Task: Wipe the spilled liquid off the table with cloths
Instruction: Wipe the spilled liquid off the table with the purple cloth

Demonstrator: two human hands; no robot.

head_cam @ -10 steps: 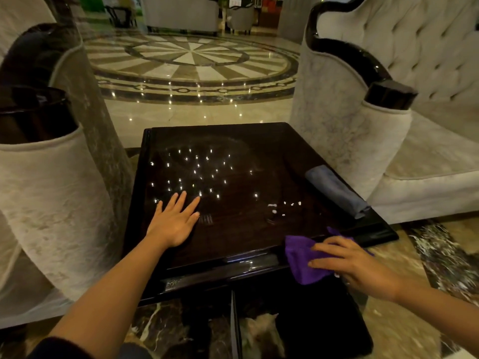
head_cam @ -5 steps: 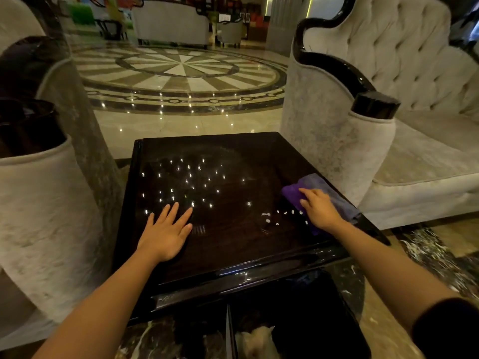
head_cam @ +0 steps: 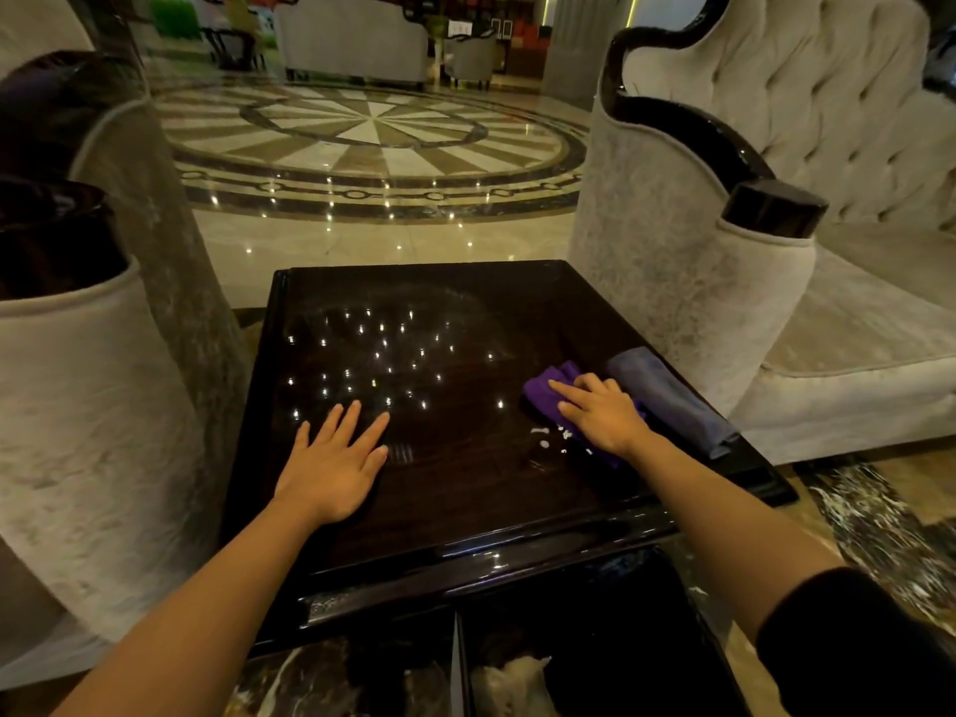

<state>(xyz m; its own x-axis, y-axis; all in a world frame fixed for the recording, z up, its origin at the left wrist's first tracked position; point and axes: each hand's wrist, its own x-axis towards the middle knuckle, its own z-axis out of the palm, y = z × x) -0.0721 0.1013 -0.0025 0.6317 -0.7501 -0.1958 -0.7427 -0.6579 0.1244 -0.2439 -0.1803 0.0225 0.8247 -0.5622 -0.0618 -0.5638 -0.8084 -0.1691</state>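
A dark glossy square table (head_cam: 455, 514) stands in front of me. My right hand (head_cam: 600, 414) presses flat on a purple cloth (head_cam: 546, 388) at the table's right side. Just left of that hand, small glinting drops of spilled liquid (head_cam: 548, 438) lie on the wood. A folded grey-blue cloth (head_cam: 672, 398) lies along the right edge, beside the purple one. My left hand (head_cam: 333, 460) rests flat on the table's left half, fingers spread, holding nothing.
A pale tufted sofa (head_cam: 776, 282) stands tight against the table's right side, and a pale armchair arm (head_cam: 77, 416) against its left. Beyond the table lies a polished marble floor (head_cam: 372, 142) with a round pattern. A dark bin (head_cam: 595, 654) sits below the near edge.
My right hand carried the purple cloth from the table's near right corner up onto the tabletop beside the grey-blue cloth. The left hand has stayed flat in place.
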